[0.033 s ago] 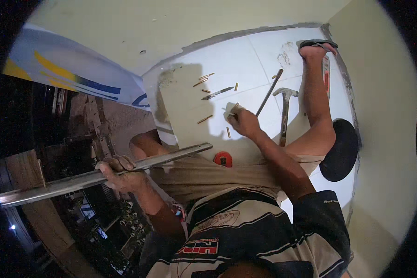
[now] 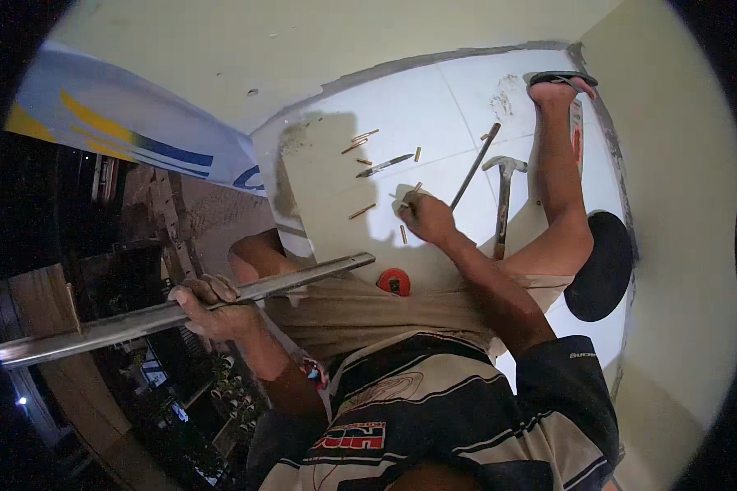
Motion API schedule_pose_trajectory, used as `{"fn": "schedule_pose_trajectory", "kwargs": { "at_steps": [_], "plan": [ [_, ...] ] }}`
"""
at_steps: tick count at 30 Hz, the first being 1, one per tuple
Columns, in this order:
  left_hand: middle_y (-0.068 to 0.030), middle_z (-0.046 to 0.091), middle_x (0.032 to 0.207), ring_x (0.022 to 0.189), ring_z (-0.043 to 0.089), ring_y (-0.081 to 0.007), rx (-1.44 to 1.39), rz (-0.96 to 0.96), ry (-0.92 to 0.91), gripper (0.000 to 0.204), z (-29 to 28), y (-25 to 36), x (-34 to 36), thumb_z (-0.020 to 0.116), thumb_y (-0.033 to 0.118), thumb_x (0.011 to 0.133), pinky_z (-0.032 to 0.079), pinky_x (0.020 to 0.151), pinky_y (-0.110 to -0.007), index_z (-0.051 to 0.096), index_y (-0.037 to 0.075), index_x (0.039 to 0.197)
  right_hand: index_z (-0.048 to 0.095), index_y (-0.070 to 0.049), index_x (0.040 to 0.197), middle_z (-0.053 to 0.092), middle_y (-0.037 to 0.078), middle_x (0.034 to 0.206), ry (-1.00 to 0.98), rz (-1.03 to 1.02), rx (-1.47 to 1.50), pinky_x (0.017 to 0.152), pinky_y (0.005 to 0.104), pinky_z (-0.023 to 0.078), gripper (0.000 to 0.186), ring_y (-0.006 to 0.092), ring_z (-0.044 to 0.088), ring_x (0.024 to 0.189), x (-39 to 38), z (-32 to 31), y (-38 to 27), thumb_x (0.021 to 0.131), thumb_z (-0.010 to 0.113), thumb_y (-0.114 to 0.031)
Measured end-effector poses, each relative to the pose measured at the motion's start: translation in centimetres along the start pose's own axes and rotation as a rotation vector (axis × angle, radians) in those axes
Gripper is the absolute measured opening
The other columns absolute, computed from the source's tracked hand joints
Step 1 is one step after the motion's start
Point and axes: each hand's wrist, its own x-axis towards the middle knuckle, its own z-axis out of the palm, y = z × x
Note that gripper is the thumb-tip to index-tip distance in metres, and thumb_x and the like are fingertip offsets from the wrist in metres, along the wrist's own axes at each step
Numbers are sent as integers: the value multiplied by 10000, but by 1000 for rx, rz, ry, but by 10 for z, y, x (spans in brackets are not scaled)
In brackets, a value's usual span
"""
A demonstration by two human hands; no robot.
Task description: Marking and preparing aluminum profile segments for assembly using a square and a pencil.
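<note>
My left hand (image 2: 213, 307) is wrapped round a long, shiny metal bar (image 2: 303, 281), which slants from the far left to above my lap. A thin upright pin (image 2: 74, 307) shows near the bar's left end. Low over the floor, my right hand (image 2: 428, 219) has its fingers pinched together. What they hold, if anything, is too small to make out. Around it lie several short brass-coloured rods, one (image 2: 403, 234) just below the hand and another (image 2: 363, 211) to its left. A dark marker pen (image 2: 385, 165) lies beyond.
Right of my right hand lie a dark metal rod (image 2: 475, 168) and a claw hammer (image 2: 503, 204). A red tape measure (image 2: 394, 281) sits by my shorts. A black round disc (image 2: 600, 266) is beside my bent leg. Walls (image 2: 671, 245) border the white tiles (image 2: 434, 98).
My right hand has shifted slightly left and toward me, fingers still bunched. My left hand and the metal bar look unmoved.
</note>
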Motion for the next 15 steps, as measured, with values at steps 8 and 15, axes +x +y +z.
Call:
{"fn": "schedule_pose_trajectory", "kwargs": {
  "at_steps": [8,15],
  "plan": [
    [18,315,569,419,379,-108,-13,17,-48,330,-9,-1,6,612,354,971,347,389,-268,440,116,823,672,-71,1014,684,182,908,-10,-159,-70,758,480,563,247,362,688,875,7,30,-29,884,627,-276],
    [23,314,578,418,391,-106,148,72,18,299,-1,-2,3,593,340,980,355,374,-261,432,130,840,661,-44,1029,659,197,971,-123,-227,-180,739,477,565,230,358,684,869,4,48,-21,863,619,-199]
  ]
}}
